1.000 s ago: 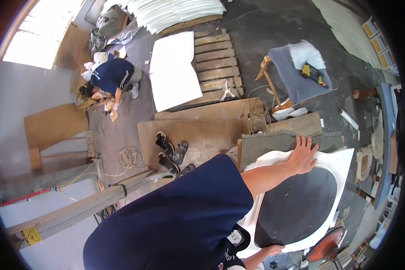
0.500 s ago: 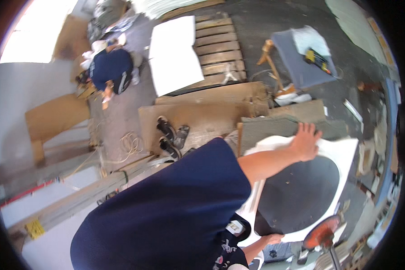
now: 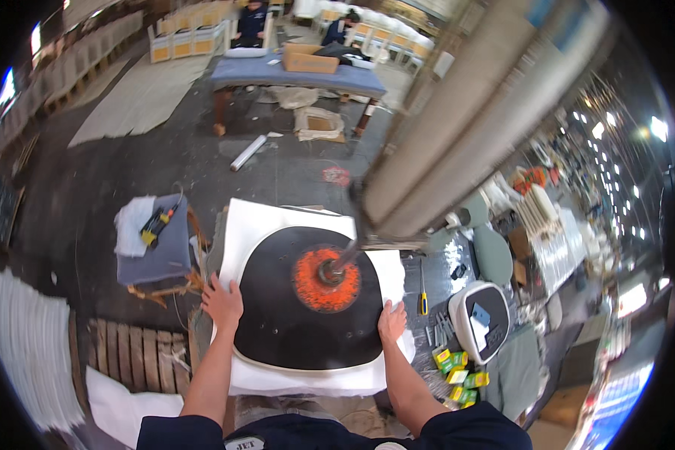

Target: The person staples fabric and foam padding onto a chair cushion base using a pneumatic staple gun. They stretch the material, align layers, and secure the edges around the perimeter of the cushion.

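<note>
Two sides of the black board point(image 3: 274, 300) have one of our hands each. Our left hand point(image 3: 223, 304) lies by its left edge, fingers spread over the margin of the white sheet point(image 3: 251, 216). Our right hand point(image 3: 391, 322) is at the opposite edge, fingers lightly bent; we cannot tell whether they pinch the sheet or only rest there. The board lies on the sheet right in front of us, with white showing all round it.

Half a second ago we were turned left towards the pallet point(image 3: 131, 352), and the orange disc point(image 3: 307, 285) showed only by the board's edge. Now we face the board squarely and the disc shows over its middle, beside the foot of the grey column point(image 3: 457, 135); whether it touches, we cannot tell. As we judge it, board and disc are now roughly in line, with both edges in even reach for steadying.

To our left stands a blue stool point(image 3: 174, 255) bearing a yellow tool point(image 3: 154, 227). To our right lie a screwdriver point(image 3: 424, 302) and green-and-yellow boxes point(image 3: 457, 375). Farther off, a carton point(image 3: 310, 60) sits on a blue table point(image 3: 259, 73).
</note>
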### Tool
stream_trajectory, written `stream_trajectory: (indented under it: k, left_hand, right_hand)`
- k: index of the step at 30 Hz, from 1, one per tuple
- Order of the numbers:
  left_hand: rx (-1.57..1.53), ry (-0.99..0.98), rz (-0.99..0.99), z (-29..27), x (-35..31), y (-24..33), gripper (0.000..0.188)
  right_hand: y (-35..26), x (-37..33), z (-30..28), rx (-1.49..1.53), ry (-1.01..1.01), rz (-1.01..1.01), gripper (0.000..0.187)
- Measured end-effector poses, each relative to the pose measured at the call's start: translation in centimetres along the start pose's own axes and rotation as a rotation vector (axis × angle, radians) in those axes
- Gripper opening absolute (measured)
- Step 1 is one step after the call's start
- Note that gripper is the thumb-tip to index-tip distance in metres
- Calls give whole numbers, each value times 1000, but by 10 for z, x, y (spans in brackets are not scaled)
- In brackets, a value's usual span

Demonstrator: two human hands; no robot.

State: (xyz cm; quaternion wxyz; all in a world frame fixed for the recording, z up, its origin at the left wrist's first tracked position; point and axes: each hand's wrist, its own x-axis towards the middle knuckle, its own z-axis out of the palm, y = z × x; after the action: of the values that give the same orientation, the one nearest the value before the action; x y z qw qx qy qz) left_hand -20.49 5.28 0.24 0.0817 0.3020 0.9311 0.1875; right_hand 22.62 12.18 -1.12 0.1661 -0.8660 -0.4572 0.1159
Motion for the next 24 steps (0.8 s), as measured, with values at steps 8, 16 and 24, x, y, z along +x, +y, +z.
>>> stream_trajectory:
  k: [8,16,24]
  left_hand:
    - [83,-2,-7,2,5,-19,63]
    - [237,-49,-20,30,23,-34,68]
    - [255,-51,-82,39,37,-43,72]
  right_hand:
    - [-3,-13,5,56,38,6,62]
    - [3,-7,6,96,125,-25,53]
    - [-9,-16,-9,152,127,-9,55]
